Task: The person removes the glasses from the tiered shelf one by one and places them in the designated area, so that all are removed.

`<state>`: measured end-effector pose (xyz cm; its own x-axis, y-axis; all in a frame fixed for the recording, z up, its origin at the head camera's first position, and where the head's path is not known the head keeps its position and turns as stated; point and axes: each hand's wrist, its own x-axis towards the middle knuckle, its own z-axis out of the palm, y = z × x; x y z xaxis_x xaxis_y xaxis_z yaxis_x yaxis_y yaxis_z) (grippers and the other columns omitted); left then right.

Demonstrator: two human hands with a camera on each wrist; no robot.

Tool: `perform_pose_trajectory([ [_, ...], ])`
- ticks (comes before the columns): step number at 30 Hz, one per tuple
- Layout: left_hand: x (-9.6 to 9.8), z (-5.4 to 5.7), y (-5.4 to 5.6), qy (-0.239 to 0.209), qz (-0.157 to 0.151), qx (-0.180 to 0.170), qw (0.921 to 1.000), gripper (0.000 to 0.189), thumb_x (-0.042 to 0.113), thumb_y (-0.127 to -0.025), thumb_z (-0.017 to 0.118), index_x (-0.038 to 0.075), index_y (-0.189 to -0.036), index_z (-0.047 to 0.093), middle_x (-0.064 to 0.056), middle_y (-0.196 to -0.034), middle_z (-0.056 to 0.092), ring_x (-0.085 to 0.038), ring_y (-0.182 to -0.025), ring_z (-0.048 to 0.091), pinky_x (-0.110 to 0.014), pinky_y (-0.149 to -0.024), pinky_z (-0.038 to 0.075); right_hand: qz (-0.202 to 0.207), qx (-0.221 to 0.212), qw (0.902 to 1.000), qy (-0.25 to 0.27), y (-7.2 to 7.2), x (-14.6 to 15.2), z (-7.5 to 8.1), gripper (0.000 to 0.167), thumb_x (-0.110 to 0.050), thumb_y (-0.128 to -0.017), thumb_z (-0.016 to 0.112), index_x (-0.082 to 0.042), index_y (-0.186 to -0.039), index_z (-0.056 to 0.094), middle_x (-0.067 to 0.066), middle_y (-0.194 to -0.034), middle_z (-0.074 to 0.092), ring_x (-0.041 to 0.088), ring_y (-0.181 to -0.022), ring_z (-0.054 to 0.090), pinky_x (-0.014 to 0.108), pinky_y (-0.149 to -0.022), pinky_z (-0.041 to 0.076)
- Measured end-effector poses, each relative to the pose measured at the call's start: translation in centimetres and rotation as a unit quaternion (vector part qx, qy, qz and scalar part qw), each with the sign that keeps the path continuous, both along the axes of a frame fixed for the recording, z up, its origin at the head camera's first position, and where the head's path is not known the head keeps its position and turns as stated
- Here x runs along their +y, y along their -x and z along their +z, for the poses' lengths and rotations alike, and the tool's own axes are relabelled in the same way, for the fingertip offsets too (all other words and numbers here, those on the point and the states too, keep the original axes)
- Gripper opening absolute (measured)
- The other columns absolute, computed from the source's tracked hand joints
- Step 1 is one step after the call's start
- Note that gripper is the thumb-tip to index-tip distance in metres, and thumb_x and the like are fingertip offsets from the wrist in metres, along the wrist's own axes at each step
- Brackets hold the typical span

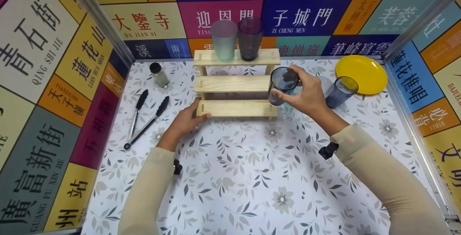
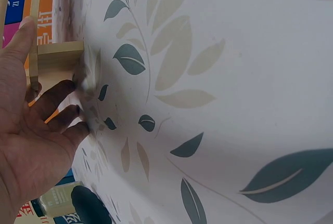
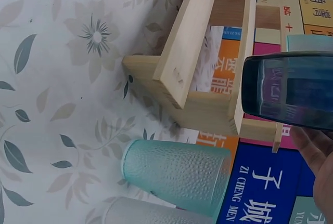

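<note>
black-handled tongs (image 1: 158, 112) lie splayed on the floral-patterned counter (image 1: 230, 177) near a black-capped glass jar (image 1: 161, 77), a round yellow plate (image 1: 367, 72) well apart.

I seem to be in a small staged booth, where panels (image 1: 230, 8) printed with colourful Chinese place names, joined by metallic corner posts (image 1: 103, 18), wall in three sides of my leaf-and-flower-patterned tabletop (image 1: 230, 177).
</note>
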<state>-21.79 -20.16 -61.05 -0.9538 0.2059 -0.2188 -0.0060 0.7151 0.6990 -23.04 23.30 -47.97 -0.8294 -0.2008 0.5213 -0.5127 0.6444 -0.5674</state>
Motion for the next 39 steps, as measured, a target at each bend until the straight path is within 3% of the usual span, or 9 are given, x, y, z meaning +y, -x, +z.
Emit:
perform_pose_trajectory([
  [3,0.0,0.0,0.0,-0.002,0.0,0.001,1.0,0.105,0.069,-0.102,0.068,0.023,-0.18,0.016,-0.025,-0.177,0.038,-0.051,-0.159,0.044,-0.061,-0.134,0.035,-0.004,-0.002,1.0,0.002,-0.3,0.4,-0.2,0.086,-0.039,-0.077,0.103,-0.003,-0.147,0.067,0.018,-0.117,0.082,0.036,-0.094,0.079,0.046,-0.08,0.063],
  [6,0.0,-0.1,0.0,-0.005,0.001,0.0,1.0,0.105,0.07,-0.102,0.069,0.024,-0.18,0.016,-0.024,-0.177,0.038,-0.05,-0.159,0.043,-0.061,-0.134,0.035,-0.006,-0.004,1.0,-0.001,-0.5,0.7,-0.4,0.085,-0.04,-0.078,0.103,-0.004,-0.147,0.067,0.019,-0.119,0.081,0.036,-0.095,0.078,0.045,-0.08,0.062],
  [13,-0.1,-0.1,0.0,-0.012,0.005,-0.005,0.9999,0.106,0.071,-0.101,0.068,0.025,-0.18,0.015,-0.024,-0.177,0.037,-0.049,-0.16,0.043,-0.061,-0.134,0.035,-0.003,-0.01,0.9999,0.001,-1.2,1.5,-0.9,0.082,-0.039,-0.079,0.102,-0.003,-0.143,0.068,0.018,-0.117,0.081,0.034,-0.096,0.077,0.018,-0.082,0.052],
  [21,-0.1,-0.2,0.0,-0.013,0.006,-0.009,0.9999,0.108,0.074,-0.099,0.068,0.026,-0.18,0.015,-0.021,-0.178,0.037,-0.048,-0.162,0.041,-0.06,-0.135,0.034,0.009,-0.026,0.9994,0.021,-1.7,2.5,-1.7,0.079,-0.034,-0.079,0.102,0.0,-0.142,0.068,0.018,-0.117,0.081,0.034,-0.099,0.078,0.003,-0.086,0.048],
  [30,0.0,-0.1,-0.1,-0.017,0.009,-0.013,0.9997,0.107,0.073,-0.1,0.068,0.028,-0.18,0.014,-0.021,-0.179,0.036,-0.049,-0.161,0.042,-0.061,-0.134,0.034,0.012,-0.037,0.999,0.022,-2.2,3.7,-2.9,0.078,-0.033,-0.08,0.102,-0.003,-0.143,0.068,0.016,-0.115,0.082,0.033,-0.095,0.079,0.001,-0.084,0.048],
  [39,0.0,-0.1,-0.1,-0.019,0.01,-0.011,0.9997,0.108,0.073,-0.099,0.069,0.027,-0.18,0.015,-0.021,-0.178,0.037,-0.049,-0.161,0.041,-0.061,-0.135,0.033,-0.012,-0.039,0.9992,0.006,-2.9,4.8,-4.0,0.079,-0.033,-0.079,0.102,0.0,-0.142,0.068,0.018,-0.116,0.08,0.036,-0.098,0.079,-0.002,-0.087,0.045],
])
